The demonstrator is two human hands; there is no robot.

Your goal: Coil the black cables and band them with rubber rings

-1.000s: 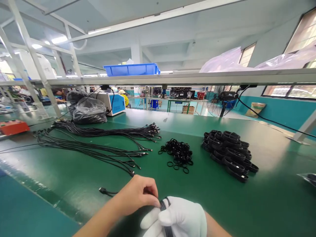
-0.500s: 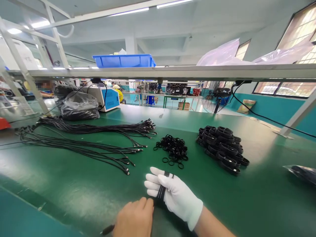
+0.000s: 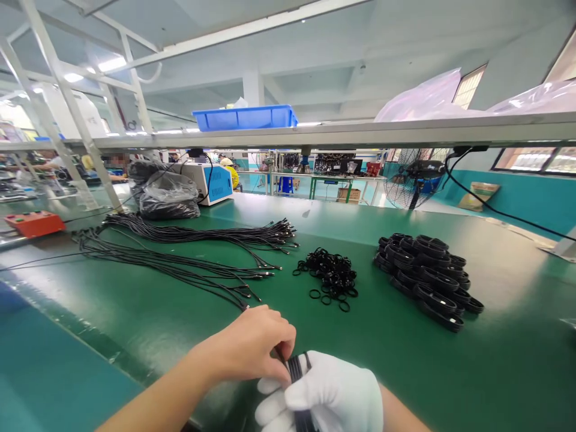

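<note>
Around the fingers of my white-gloved right hand point(image 3: 335, 387) runs a coiled black cable point(image 3: 296, 369), with the thumb pressed over it. My bare left hand point(image 3: 252, 342) is closed, pinching a strand of that cable at the coil's upper edge, thumb against fingers. A small black ring point(image 3: 308, 360) sits by the gloved index finger. Just beyond both hands lies a heap of small black rings point(image 3: 330, 273) on the green table. The coil's lower end runs out at the bottom of the view.
Straight black cables point(image 3: 202, 234) lie in bundles on the left. A stack of coiled, banded cables point(image 3: 427, 276) stands to the right. Farther back are a plastic-wrapped bundle point(image 3: 168, 195), a blue-and-white machine point(image 3: 216, 183) and an overhead shelf point(image 3: 337, 133) with a blue bin point(image 3: 245, 118).
My left hand has come up and over to the coil and now pinches the cable there. My right hand sits lower in view. The view has swung a little to the left.
</note>
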